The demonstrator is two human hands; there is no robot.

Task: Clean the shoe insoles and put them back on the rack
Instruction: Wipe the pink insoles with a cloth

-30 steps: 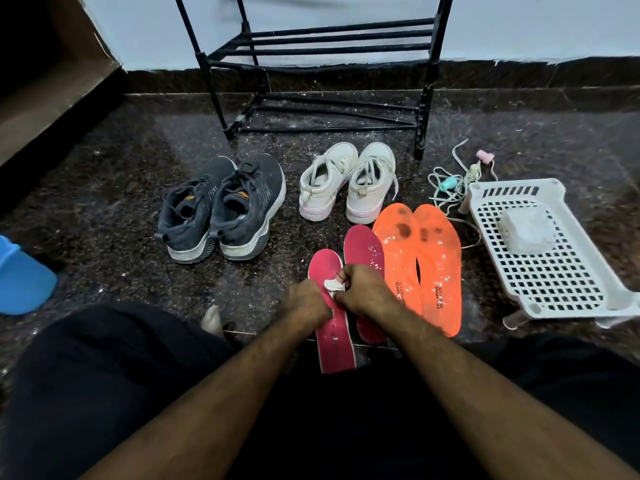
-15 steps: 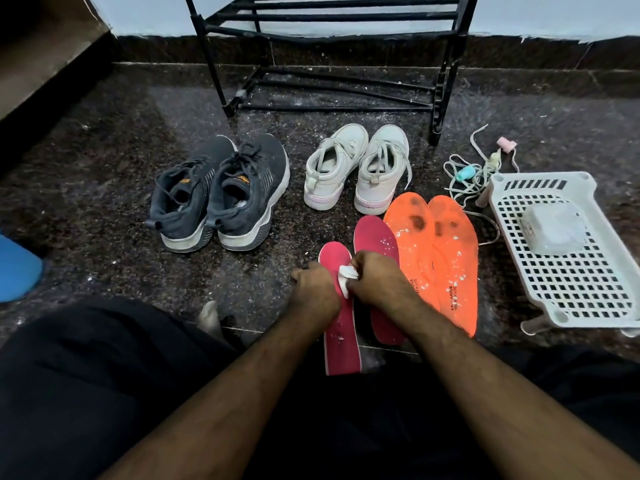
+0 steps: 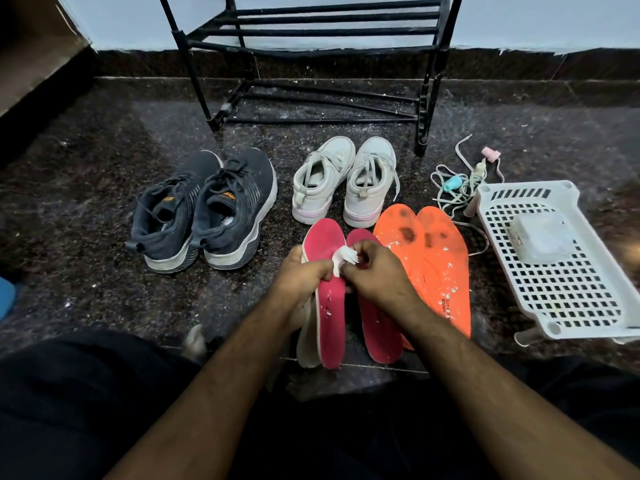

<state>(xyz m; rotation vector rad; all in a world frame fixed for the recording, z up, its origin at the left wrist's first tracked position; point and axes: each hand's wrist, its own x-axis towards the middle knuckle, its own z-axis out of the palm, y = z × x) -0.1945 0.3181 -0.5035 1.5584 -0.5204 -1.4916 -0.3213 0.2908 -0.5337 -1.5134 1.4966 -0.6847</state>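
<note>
left hand [image 3: 300, 279] grips a pink insole [image 3: 329, 299] lifted off the floor at 6 o'clock of the white shoes [image 3: 343, 180]; right hand [image 3: 372, 275] pinches a white wipe [image 3: 343, 258] against it

The dark speckled stone floor [image 3: 86, 209] carries a black rack [image 3: 311, 64] at 12 o'clock, grey sneakers [image 3: 204, 209] at 10, white sneakers [image 3: 343, 181] centrally, one pink insole [image 3: 377, 327] and two orange insoles [image 3: 433, 265] at 4, tangled laces [image 3: 457, 188] and a white perforated basket [image 3: 554, 299] at 3.
</note>
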